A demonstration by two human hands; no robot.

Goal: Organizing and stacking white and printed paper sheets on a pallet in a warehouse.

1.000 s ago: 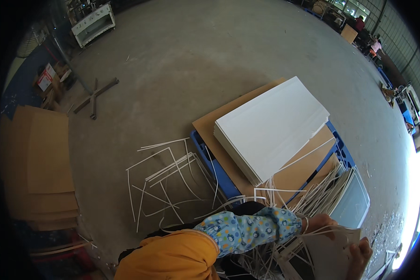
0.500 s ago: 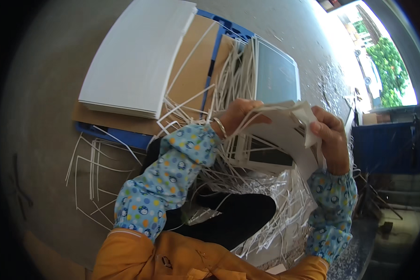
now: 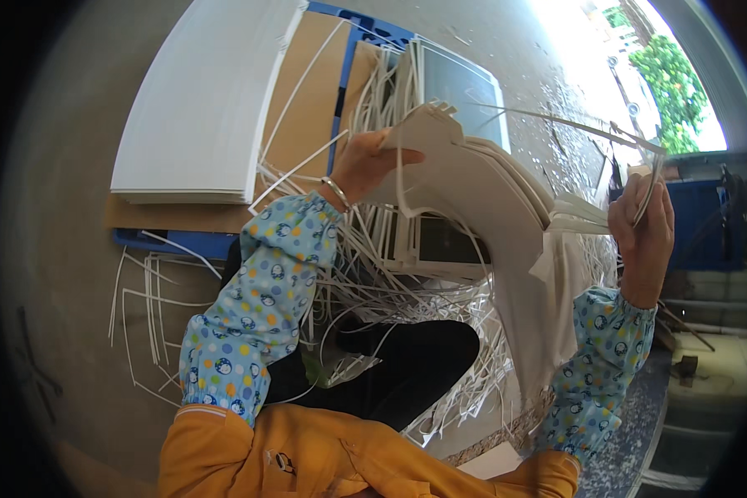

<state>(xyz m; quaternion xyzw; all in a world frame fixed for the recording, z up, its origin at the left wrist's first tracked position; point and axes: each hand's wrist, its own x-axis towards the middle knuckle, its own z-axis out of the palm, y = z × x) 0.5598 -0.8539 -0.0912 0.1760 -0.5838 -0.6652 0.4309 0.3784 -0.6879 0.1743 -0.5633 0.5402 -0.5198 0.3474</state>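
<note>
A bent stack of off-white card sheets [image 3: 490, 187] hangs in front of me, its lower end drooping toward my right forearm. My left hand [image 3: 367, 168] is closed on the stack's left end, thumb across the near face; a loose strip dangles beside it. At the right, my right hand [image 3: 644, 228] grips a bunch of narrow paper strips [image 3: 579, 216]. These strips stretch from the stack's right edge into my fist, and one long strip loops above it. Whether all of them are detached from the sheets I cannot tell.
A tall stack of white sheets [image 3: 203, 100] rests on brown board [image 3: 300, 100] over a blue pallet [image 3: 162, 241]. Beside it stands a stack of grey-faced sheets [image 3: 461, 87]. Tangled offcut strips [image 3: 473, 357] cover the floor near my leg [image 3: 423, 357]. A blue bin [image 3: 701, 220] is right.
My right hand has moved right, away from the sheets, drawing strips out from their edge. My left hand has shifted left with the stack, which now spreads wider and hangs lower.
</note>
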